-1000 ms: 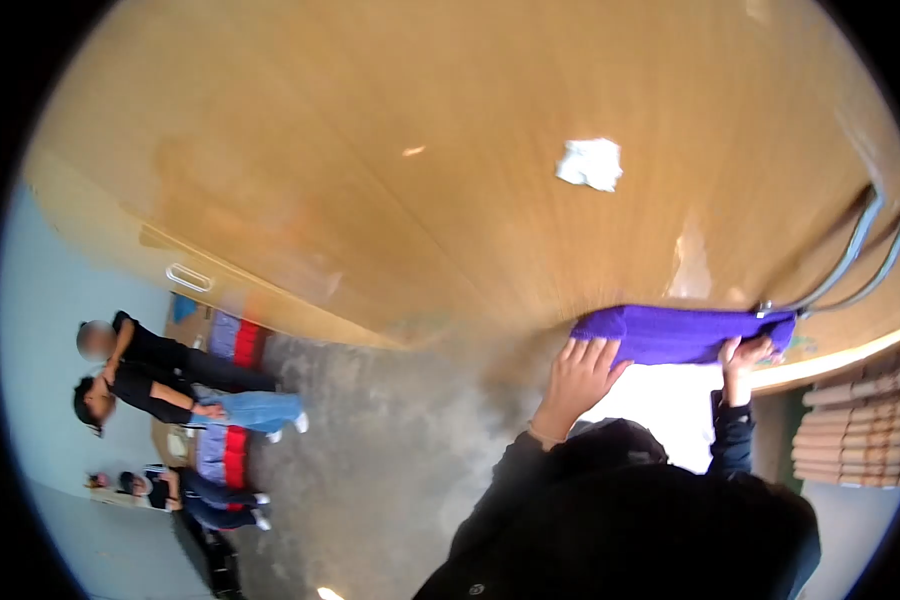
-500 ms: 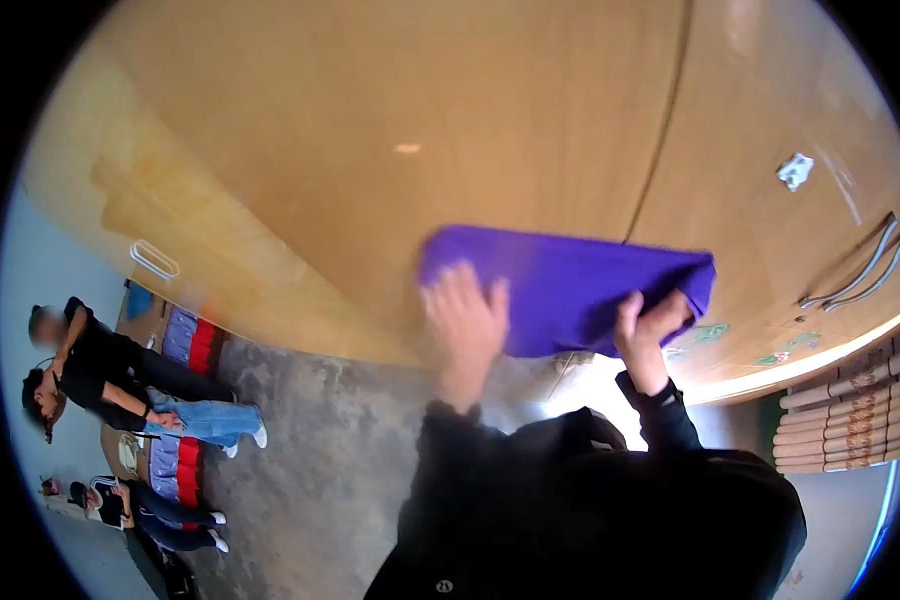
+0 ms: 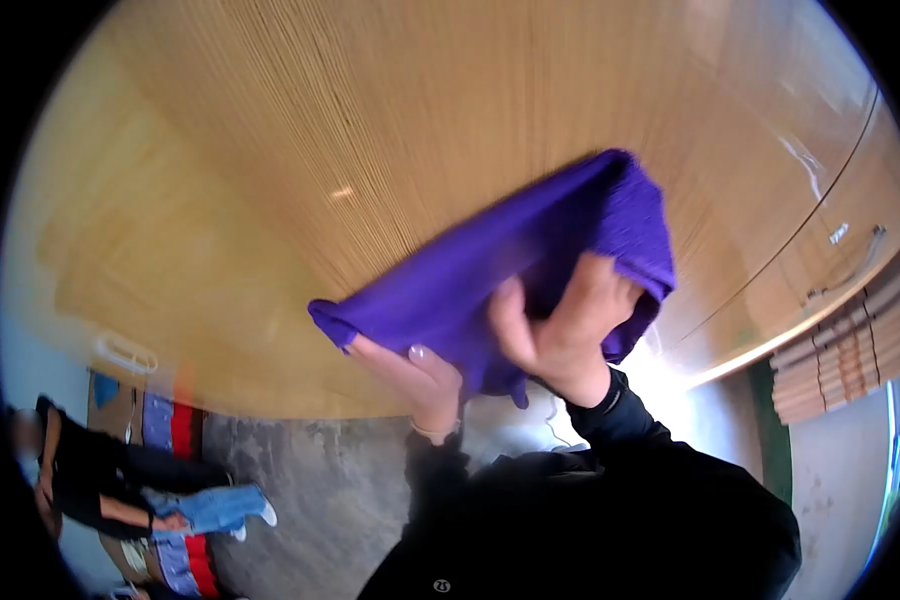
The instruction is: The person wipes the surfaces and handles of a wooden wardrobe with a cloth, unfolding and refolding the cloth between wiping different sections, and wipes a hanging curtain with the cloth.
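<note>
A purple cloth [image 3: 440, 290] is spread at a slant against the glossy wooden cabinet front [image 3: 300, 120], its upper right part folded over. My left hand [image 3: 415, 380] has hold of the cloth's lower left corner, fingertips tucked behind the edge and thumb on the near side. Toward the right end, my right hand [image 3: 565, 325] grips the folded part; its fingers are partly hidden in the fold and its thumb points up along the cloth. The lower edge of the cloth hangs loose between both hands.
Metal handles sit on the cabinet at the right [image 3: 850, 270] and a pale handle [image 3: 125, 355] at the left. Rolled, patterned mats [image 3: 825, 370] are stacked at the right. A person in black and a jeans-clad leg [image 3: 210, 508] are at lower left, above the concrete floor [image 3: 300, 480].
The cloth has gone from nearly level to slanted, its right end higher and its left end lower. My left hand has moved down and left; my right hand has shifted left. The view has turned.
</note>
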`<state>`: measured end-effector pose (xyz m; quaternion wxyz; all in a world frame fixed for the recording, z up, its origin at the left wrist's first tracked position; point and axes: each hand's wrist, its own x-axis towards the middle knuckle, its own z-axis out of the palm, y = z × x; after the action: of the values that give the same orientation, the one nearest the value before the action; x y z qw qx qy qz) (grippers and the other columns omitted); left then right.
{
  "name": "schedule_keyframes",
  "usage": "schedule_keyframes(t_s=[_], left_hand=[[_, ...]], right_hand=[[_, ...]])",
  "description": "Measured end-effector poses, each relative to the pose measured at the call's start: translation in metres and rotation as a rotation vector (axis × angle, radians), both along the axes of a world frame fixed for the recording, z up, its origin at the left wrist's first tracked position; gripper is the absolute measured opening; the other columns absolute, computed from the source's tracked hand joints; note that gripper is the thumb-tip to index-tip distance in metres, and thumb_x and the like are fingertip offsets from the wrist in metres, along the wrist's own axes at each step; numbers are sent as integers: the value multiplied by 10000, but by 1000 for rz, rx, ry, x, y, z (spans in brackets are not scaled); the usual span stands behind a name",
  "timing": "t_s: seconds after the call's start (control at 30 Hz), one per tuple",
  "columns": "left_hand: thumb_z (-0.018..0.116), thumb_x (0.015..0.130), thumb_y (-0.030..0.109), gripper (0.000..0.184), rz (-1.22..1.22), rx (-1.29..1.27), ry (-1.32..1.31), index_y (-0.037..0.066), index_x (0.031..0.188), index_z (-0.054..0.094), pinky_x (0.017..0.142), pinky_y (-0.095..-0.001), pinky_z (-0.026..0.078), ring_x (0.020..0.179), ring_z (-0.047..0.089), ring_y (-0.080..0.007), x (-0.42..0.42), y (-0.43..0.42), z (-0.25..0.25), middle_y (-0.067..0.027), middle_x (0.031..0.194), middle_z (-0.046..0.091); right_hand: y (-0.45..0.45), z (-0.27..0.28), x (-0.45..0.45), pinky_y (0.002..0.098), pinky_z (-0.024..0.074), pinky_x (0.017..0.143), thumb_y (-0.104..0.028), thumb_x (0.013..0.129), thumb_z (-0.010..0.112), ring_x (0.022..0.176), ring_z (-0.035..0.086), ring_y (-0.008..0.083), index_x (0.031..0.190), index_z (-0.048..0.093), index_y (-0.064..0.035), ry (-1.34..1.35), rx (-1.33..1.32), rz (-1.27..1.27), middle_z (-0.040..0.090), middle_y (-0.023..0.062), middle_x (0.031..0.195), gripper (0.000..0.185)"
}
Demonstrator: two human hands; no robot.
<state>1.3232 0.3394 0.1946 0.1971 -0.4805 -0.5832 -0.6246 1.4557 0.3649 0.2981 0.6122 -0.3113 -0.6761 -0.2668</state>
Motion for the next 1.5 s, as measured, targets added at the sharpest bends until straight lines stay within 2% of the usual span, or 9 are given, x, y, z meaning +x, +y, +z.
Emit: schedule_keyframes(t_s=[0.17,0.23,0.27,0.63,0.73,0.93,1.13,1.23,1.5], left_hand=[[303,957,319,623,-201,184,-71,-113,1362,108,1056,-473,179,1286,220,-436,-16,22,-98,-335,1391,145],[305,957,320,623,-216,141,-125,-113,1362,110,1057,-470,181,1287,220,-432,-15,14,-112,-335,1390,146],[305,957,320,623,-215,116,-149,-113,1361,111,1057,-469,182,1288,220,-430,-11,7,-121,-335,1390,147],[312,959,326,623,-102,-60,-270,-111,1361,122,1061,-451,191,1295,220,-410,9,-33,-153,-336,1389,155],[314,959,328,623,-43,-72,-233,-110,1360,125,1062,-446,194,1297,219,-404,17,-27,-139,-336,1388,157],[318,960,331,623,113,-98,-111,-109,1360,131,1064,-436,199,1301,219,-393,49,-11,-56,-336,1387,161],[335,957,331,634,140,-219,88,-89,1372,104,1075,-458,154,1312,170,-427,167,-4,67,-364,1385,123],[354,930,380,725,126,-317,187,-95,1371,29,1070,-532,69,1307,67,-497,229,19,90,-376,1392,42],[353,885,421,781,105,-143,393,-143,1349,76,1039,-548,82,1287,121,-507,339,50,79,-387,1378,86]], right_hand=[[-4,-54,-41,443,429,794,-256,648,644,906,551,400,1175,440,93,-130,-47,116,534,241,1048,664],[-4,-69,-56,392,468,619,-262,677,624,715,583,331,940,547,17,-267,104,-18,569,179,896,391],[-12,-80,-65,346,484,659,-192,671,614,776,613,260,905,630,-45,-104,-101,184,612,100,941,277],[-9,-210,-57,303,486,672,-72,812,525,809,602,231,1062,574,-47,-462,-311,921,594,104,977,257],[-18,-247,-33,315,474,611,-97,808,547,754,593,230,978,580,-54,-515,-681,806,588,108,905,178],[-24,-147,46,366,417,567,-178,781,583,691,546,269,808,507,-49,-80,-698,484,532,148,789,151],[-2,-21,182,402,351,772,-240,801,575,843,483,341,1222,396,38,317,-224,175,507,193,899,535],[11,21,258,405,334,856,-298,802,592,945,475,361,1250,356,62,264,-321,-39,498,222,1027,621],[46,-5,354,365,379,796,-334,834,521,875,532,286,1196,474,-33,212,-95,-344,569,120,926,473]])
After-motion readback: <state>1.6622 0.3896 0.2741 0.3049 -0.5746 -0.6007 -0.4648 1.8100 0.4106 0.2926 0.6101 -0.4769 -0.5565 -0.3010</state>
